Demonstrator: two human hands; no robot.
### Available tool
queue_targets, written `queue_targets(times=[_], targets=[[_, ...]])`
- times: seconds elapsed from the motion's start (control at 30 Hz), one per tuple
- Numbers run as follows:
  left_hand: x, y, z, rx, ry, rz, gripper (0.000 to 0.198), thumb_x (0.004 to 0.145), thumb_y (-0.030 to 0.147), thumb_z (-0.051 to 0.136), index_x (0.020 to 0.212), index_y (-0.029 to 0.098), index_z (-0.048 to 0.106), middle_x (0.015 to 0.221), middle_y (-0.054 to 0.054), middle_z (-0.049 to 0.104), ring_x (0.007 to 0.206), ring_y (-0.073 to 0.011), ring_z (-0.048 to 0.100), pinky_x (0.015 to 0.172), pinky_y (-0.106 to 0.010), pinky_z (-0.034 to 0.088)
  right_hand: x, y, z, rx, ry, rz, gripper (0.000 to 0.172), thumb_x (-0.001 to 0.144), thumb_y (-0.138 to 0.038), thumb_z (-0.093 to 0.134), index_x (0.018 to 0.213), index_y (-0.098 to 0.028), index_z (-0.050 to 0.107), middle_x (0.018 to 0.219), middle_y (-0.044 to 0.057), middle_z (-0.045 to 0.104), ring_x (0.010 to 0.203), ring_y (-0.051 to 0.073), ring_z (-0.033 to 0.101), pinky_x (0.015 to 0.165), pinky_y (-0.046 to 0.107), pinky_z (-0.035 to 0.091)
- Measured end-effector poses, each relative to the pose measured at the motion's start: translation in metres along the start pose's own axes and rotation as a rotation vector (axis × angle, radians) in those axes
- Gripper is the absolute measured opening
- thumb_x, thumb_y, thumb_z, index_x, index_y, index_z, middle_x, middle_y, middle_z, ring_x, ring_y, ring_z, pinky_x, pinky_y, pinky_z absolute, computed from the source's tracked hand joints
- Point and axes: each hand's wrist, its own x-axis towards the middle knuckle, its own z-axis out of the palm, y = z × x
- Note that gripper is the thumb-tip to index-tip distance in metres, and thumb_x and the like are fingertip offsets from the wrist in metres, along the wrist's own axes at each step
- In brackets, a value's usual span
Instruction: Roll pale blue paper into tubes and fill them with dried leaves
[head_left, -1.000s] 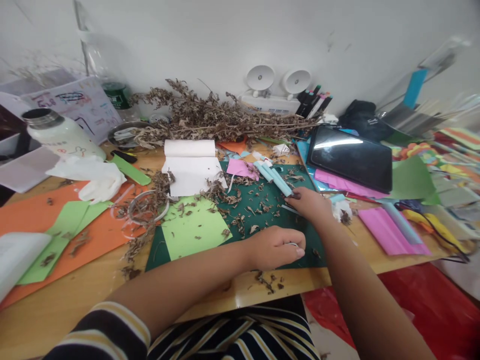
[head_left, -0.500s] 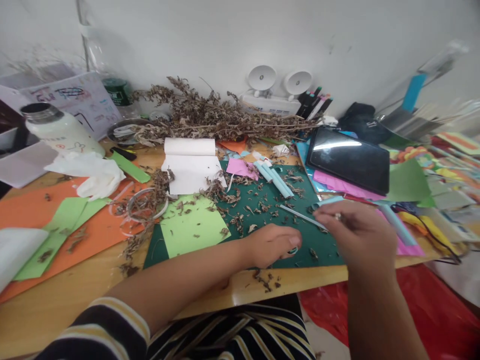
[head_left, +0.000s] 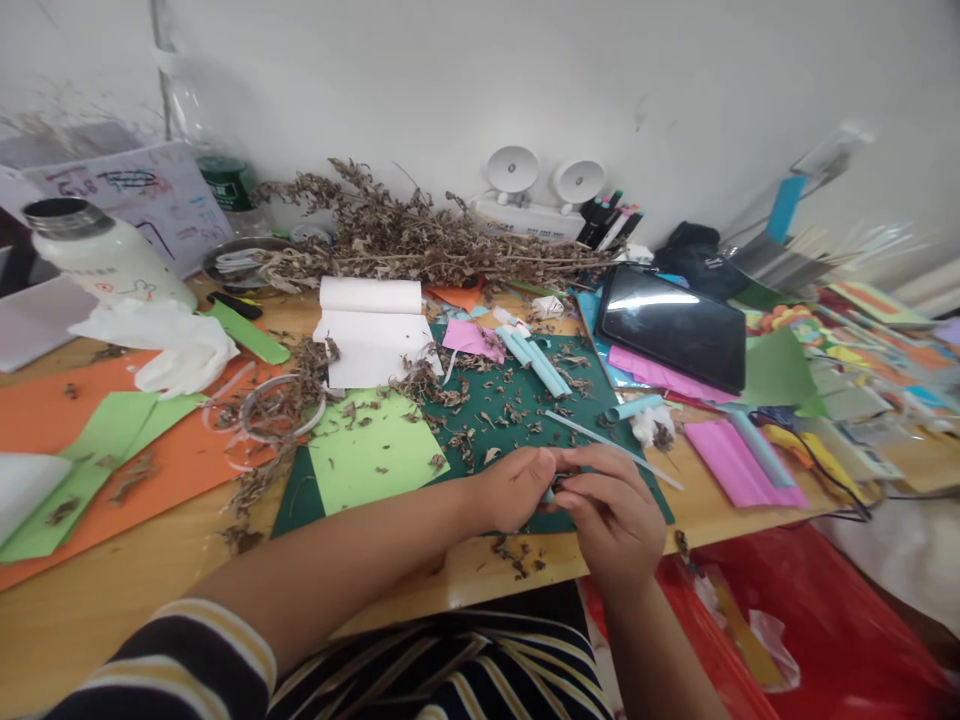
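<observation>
My left hand (head_left: 517, 488) is closed around a small light-blue paper tube (head_left: 550, 494), and only part of the tube's end shows. Against that end, the fingers of my right hand (head_left: 619, 510) are pinched together. Something dark shows at the opening between the hands, too small to name. Beneath them lies a green cutting mat (head_left: 469, 505) strewn with crumbled dried leaves (head_left: 514, 412). A thin pale straw-like stick (head_left: 600, 440) lies just beyond my right hand. A white tissue wad (head_left: 651, 425) with brown bits sits near another blue paper tube (head_left: 634, 407).
More rolled blue tubes (head_left: 536, 362) lie on the mat, beside light-green paper (head_left: 375, 450). Dried branches (head_left: 420, 235) line the wall. A black tablet (head_left: 673, 328) lies right, an open bottle (head_left: 105, 255) stands left, and a red bag (head_left: 832, 620) is below the table edge.
My right hand has moved left from beside the tissue wad to the tube in my left hand, uncovering the wad. The view has turned slightly right.
</observation>
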Motion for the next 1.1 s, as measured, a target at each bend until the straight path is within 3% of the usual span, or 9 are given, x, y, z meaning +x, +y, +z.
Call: queue_targets(times=[0.07,0.2,0.3,0.43,0.6,0.7,0.87,1.0,1.1], targets=[[0.0,0.0,-0.001,0.046,-0.044,0.021,0.071,0.07,0.067,-0.002,0.067,0.012,0.043,0.06,-0.001,0.042,0.054,-0.009,0.038,0.056,-0.023,0.037,0.001,-0.001,-0.005,-0.063,-0.069,-0.025,0.006,0.073,-0.018,0.051,0.074,-0.02,0.056,0.091,0.005,0.054,0.086,0.018,0.049,0.075,0.037,0.04],[0.0,0.004,-0.004,0.097,-0.072,0.027,0.063,0.072,0.066,0.003,0.062,0.014,0.037,0.056,0.0,0.039,0.054,-0.0091,0.037,0.054,-0.023,0.035,0.001,-0.006,-0.019,-0.253,-0.268,-0.072,0.019,0.078,-0.023,0.041,0.083,-0.02,0.059,0.108,0.009,0.045,0.097,0.024,0.043,0.08,0.043,0.035],[0.0,0.007,-0.005,0.091,-0.073,0.014,0.056,0.075,0.063,0.009,0.064,0.015,0.036,0.055,0.002,0.037,0.052,-0.0083,0.036,0.051,-0.021,0.032,0.002,-0.011,-0.027,-0.37,-0.33,-0.073,0.02,0.074,-0.016,0.044,0.088,-0.02,0.058,0.097,0.008,0.044,0.09,0.021,0.044,0.075,0.038,0.037],[0.0,0.007,-0.004,0.085,-0.085,0.008,0.054,0.077,0.061,0.01,0.063,0.015,0.034,0.054,0.003,0.036,0.05,-0.0076,0.034,0.048,-0.02,0.03,0.008,-0.016,-0.03,-0.285,-0.339,-0.065,0.021,0.071,-0.007,0.048,0.088,-0.019,0.054,0.08,0.005,0.047,0.076,0.015,0.047,0.065,0.03,0.041],[0.0,0.006,-0.003,0.027,-0.069,0.011,0.052,0.077,0.061,0.01,0.064,0.016,0.032,0.053,0.004,0.035,0.049,-0.0073,0.034,0.049,-0.021,0.031,0.012,-0.017,-0.027,-0.258,-0.306,-0.058,0.017,0.07,-0.007,0.052,0.083,-0.019,0.051,0.077,0.003,0.057,0.073,0.013,0.051,0.064,0.028,0.043],[0.0,0.007,-0.003,0.062,-0.059,0.008,0.053,0.077,0.062,0.009,0.062,0.016,0.032,0.054,0.003,0.036,0.051,-0.0081,0.035,0.052,-0.022,0.032,0.012,-0.017,-0.03,-0.354,-0.321,-0.134,0.013,0.069,-0.011,0.055,0.079,-0.02,0.053,0.074,0.002,0.061,0.072,0.015,0.051,0.067,0.031,0.041],[0.0,0.007,-0.003,0.086,-0.063,0.004,0.054,0.077,0.062,0.008,0.064,0.016,0.034,0.054,0.003,0.037,0.052,-0.0083,0.035,0.052,-0.021,0.032,0.007,-0.015,-0.037,-0.485,-0.337,-0.263,0.02,0.068,-0.026,0.055,0.088,-0.021,0.057,0.083,0.005,0.062,0.078,0.021,0.049,0.071,0.037,0.037],[-0.001,0.006,-0.003,0.08,-0.09,-0.008,0.057,0.075,0.063,0.007,0.068,0.015,0.036,0.056,0.002,0.039,0.052,-0.0084,0.037,0.053,-0.021,0.033,0.005,-0.012,-0.041,-0.452,-0.311,-0.211,0.027,0.07,-0.032,0.05,0.094,-0.021,0.057,0.1,0.007,0.055,0.089,0.024,0.048,0.079,0.041,0.036],[-0.001,0.006,-0.004,0.096,-0.098,-0.016,0.059,0.075,0.063,0.005,0.067,0.015,0.037,0.055,0.002,0.039,0.053,-0.0089,0.038,0.054,-0.022,0.034,0.008,-0.013,-0.041,-0.461,-0.364,-0.176,0.027,0.071,-0.035,0.049,0.093,-0.023,0.058,0.111,0.007,0.049,0.099,0.027,0.043,0.084,0.043,0.033]])
